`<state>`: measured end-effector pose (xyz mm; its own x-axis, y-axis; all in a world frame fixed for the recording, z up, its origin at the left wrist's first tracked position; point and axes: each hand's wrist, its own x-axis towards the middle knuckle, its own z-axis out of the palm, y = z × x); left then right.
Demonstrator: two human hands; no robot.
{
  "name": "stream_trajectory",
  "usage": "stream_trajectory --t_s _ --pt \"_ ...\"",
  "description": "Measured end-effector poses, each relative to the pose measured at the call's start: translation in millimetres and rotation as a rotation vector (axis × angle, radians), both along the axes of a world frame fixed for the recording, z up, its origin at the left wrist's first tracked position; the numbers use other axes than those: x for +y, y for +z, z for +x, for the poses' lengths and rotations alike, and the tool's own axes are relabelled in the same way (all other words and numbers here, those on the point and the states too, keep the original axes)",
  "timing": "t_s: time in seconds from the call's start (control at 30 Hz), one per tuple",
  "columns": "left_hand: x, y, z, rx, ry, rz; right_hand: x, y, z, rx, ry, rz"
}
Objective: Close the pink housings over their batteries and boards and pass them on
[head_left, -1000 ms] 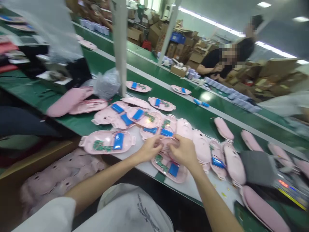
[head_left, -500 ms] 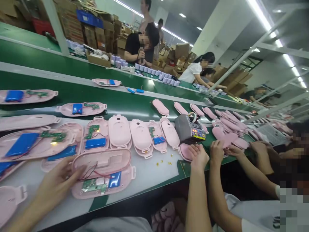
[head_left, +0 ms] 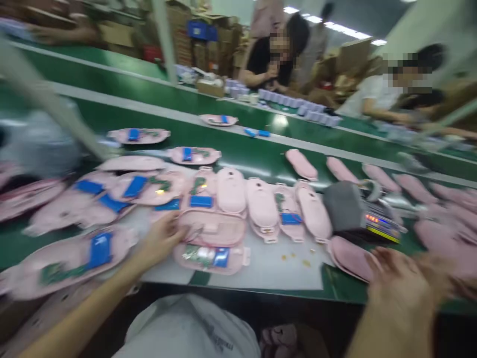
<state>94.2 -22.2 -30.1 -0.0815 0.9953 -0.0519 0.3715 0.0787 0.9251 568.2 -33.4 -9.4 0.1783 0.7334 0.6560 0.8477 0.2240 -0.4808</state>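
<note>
One pink shell (head_left: 226,229) stretches lengthwise left to right — left hand (head_left: 162,239) holding.

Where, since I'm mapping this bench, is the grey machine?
Head view, right of centre: the grey machine stands just behind the pink shell near the right hand.

Opened pink case (head_left: 229,228), blue block (head_left: 221,257) inside

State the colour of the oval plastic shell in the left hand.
Pink oval plastic shell, in the head view.
</note>
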Motion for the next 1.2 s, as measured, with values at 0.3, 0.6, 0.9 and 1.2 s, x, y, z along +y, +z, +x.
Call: stream_trajectory --t_s 0.3,0.6,0.9,1.2 --pt "1 -15.1 -6 -0.329 -0.126 0.055 40 37.3 -287 -0.287 0.854 -0.364" --pt "0 -26.4 -6 -0.451 -0.188 0.139 53 17.1 -315 -0.656 0.756 -0.311" --pt "-12 -29.5 -6 -0.451 -0.111 0.154 69 35.2 -310 -0.300 0.452 -0.741" --pt "-11 -24.3 -18 -0.166 -0.278 0.225 55 30.8 -306 -0.143 0.646 -0.604"
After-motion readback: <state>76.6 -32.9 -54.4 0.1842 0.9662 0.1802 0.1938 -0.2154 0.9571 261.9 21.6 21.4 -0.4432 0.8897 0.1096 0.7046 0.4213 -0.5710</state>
